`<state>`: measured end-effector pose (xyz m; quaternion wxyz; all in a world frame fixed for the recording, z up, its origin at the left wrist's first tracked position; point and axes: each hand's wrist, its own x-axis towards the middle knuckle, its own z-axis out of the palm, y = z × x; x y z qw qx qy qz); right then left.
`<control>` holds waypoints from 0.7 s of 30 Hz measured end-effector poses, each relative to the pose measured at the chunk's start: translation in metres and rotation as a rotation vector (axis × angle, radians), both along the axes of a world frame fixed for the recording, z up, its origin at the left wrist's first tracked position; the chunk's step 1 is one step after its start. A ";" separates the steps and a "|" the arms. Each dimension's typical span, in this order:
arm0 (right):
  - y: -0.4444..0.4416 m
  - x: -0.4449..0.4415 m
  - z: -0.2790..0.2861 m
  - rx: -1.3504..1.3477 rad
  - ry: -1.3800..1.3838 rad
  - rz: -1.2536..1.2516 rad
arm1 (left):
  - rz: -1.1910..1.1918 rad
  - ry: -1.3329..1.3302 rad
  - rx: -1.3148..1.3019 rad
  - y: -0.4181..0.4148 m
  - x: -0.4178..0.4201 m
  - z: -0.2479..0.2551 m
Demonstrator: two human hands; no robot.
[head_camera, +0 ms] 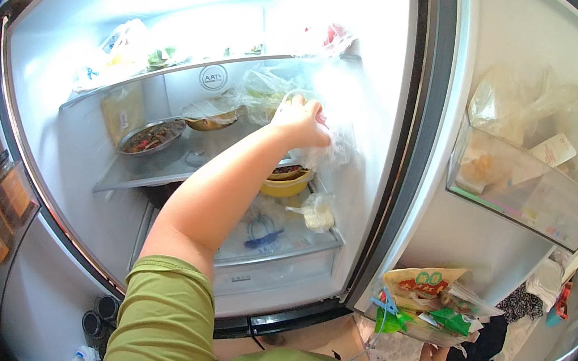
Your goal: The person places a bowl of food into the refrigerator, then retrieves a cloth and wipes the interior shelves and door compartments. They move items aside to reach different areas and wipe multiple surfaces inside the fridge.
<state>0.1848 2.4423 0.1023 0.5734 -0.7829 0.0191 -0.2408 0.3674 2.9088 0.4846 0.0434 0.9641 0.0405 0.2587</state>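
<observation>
My left hand (305, 122) reaches deep into an open refrigerator, its fingers closed on a clear plastic bag (334, 145) by the right inner wall. What the bag contains is hard to make out. Beneath that hand stands a yellow bowl (285, 186) of dark food, partly hidden by my forearm. Low at the right, my right hand (433, 355) meets the underside of the lower door bin (427, 335); its fingertips are hidden. That bin holds food packets (427, 292), and a blue clip (386, 302) hangs at its left.
On the glass shelf (181, 169) are a dish of food (152, 138), a brown-rimmed bowl (212, 120) and a yellowish package (124, 112). A small knotted bag (317, 213) lies lower right. Bags fill the upper door bin (526, 184). Dark cloth (473, 358) is beyond my right hand.
</observation>
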 end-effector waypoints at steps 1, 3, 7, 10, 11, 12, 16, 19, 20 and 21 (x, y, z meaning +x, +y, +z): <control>0.000 0.000 0.000 -0.006 -0.005 -0.008 | -0.071 0.048 -0.094 0.002 0.003 -0.001; 0.000 -0.001 -0.002 -0.003 -0.014 -0.002 | -0.214 0.145 -0.283 0.006 0.010 -0.004; 0.000 0.000 0.002 -0.004 0.001 0.037 | -0.336 -0.033 -0.492 0.009 0.016 -0.022; 0.007 -0.004 0.013 0.073 0.055 0.036 | -0.384 -0.093 -0.630 -0.002 -0.010 -0.023; 0.008 -0.005 0.017 0.116 0.075 0.031 | -0.424 -0.099 -0.669 -0.005 -0.017 -0.021; 0.008 -0.004 0.017 0.113 0.091 0.026 | -0.533 -0.113 -0.734 -0.006 -0.019 -0.021; 0.004 -0.006 0.016 0.006 0.156 -0.009 | -0.615 -0.428 -0.482 -0.024 -0.045 -0.002; -0.001 -0.003 0.007 0.016 0.082 0.022 | -0.667 -0.522 -0.471 -0.035 -0.053 0.048; -0.005 0.000 0.001 0.047 0.032 0.046 | -0.669 -0.505 -0.560 -0.036 -0.052 0.066; -0.008 0.002 -0.005 0.091 0.035 0.065 | -0.609 -0.521 -0.534 -0.027 -0.044 0.084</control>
